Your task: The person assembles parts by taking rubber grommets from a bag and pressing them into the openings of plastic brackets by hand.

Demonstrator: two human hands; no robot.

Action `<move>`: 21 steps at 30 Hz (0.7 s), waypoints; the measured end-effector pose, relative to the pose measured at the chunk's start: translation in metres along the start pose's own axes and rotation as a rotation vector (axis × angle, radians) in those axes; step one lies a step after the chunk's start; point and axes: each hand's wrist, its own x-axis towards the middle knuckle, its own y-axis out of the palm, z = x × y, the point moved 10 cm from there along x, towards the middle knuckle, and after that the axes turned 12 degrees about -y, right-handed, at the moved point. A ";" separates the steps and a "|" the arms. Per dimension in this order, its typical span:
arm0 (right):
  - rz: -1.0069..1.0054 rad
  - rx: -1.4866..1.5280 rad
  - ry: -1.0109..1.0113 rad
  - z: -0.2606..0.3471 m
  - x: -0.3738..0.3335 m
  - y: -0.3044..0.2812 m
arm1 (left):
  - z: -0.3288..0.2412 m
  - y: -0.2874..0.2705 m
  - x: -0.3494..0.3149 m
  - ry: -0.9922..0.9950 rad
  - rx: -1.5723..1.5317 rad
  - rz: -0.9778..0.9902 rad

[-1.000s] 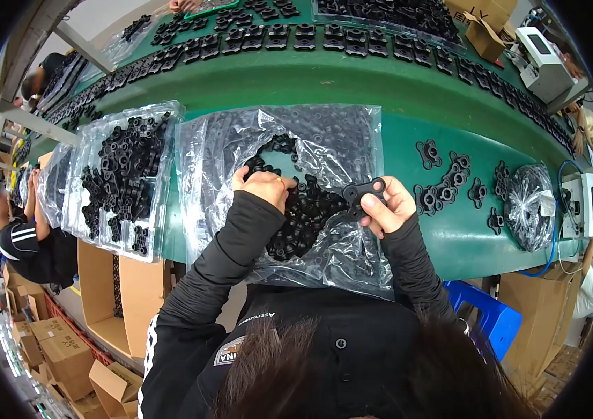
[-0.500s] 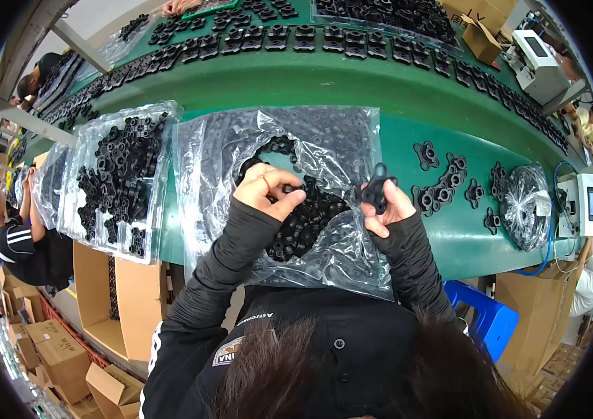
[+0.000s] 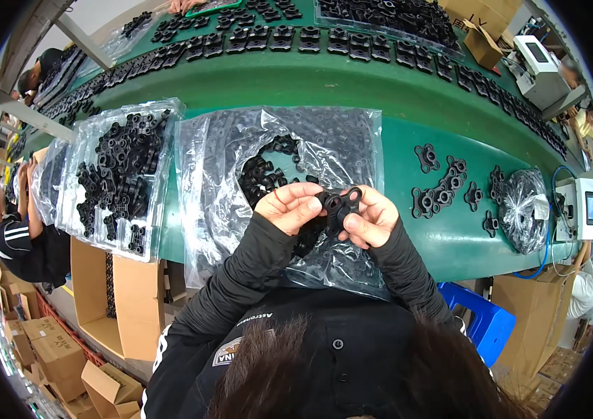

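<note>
My two hands meet over an open clear plastic bag (image 3: 205,157). Between thumb and fingers my right hand (image 3: 373,218) grips a black bracket with ringed, rounded lobes (image 3: 338,208). My left hand (image 3: 289,207) is closed in a pinch at the bracket's left side, its fingertips touching it; the small black piece between them is mostly hidden. Through the torn opening of the bag show many small black ring-shaped pieces (image 3: 260,173), partly covered by my hands.
To the left, a clear tray (image 3: 146,234) is heaped with black parts. Loose black brackets (image 3: 441,192) lie right, beside a knotted plastic bag (image 3: 525,213). Rows of black parts (image 3: 282,38) line the green bench beyond. A blue stool (image 3: 478,325) and cardboard box (image 3: 136,307) stand below.
My left hand has moved right and down from the bag's opening with the small piece. My right hand has brought the bracket left, and the two now meet.
</note>
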 end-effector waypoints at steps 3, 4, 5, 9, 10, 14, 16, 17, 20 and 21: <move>0.032 0.003 -0.036 -0.004 0.000 0.000 | 0.004 0.009 0.000 -0.028 -0.115 0.021; 0.047 0.005 -0.053 -0.004 0.000 0.001 | 0.005 0.013 0.000 -0.043 -0.172 0.032; 0.062 0.007 -0.071 -0.003 0.000 0.003 | 0.005 0.016 -0.001 -0.057 -0.229 0.042; 0.111 0.149 0.044 -0.004 -0.004 -0.002 | -0.018 0.019 -0.015 0.071 0.356 -0.144; 0.127 0.196 0.083 -0.006 -0.005 0.000 | -0.024 0.020 -0.018 0.113 0.551 -0.207; 0.132 0.235 0.093 -0.005 -0.007 0.001 | -0.045 0.040 -0.024 0.406 0.698 -0.134; 0.133 0.246 0.096 -0.005 -0.007 0.003 | -0.051 0.048 -0.030 0.505 0.744 -0.107; 0.115 0.207 0.073 -0.004 -0.006 0.003 | -0.048 0.043 -0.028 0.448 0.702 -0.125; 0.064 0.087 0.006 0.000 -0.003 0.004 | -0.037 0.029 -0.025 0.278 0.572 -0.177; 0.067 0.087 0.008 -0.002 -0.003 0.006 | -0.039 0.030 -0.026 0.280 0.571 -0.180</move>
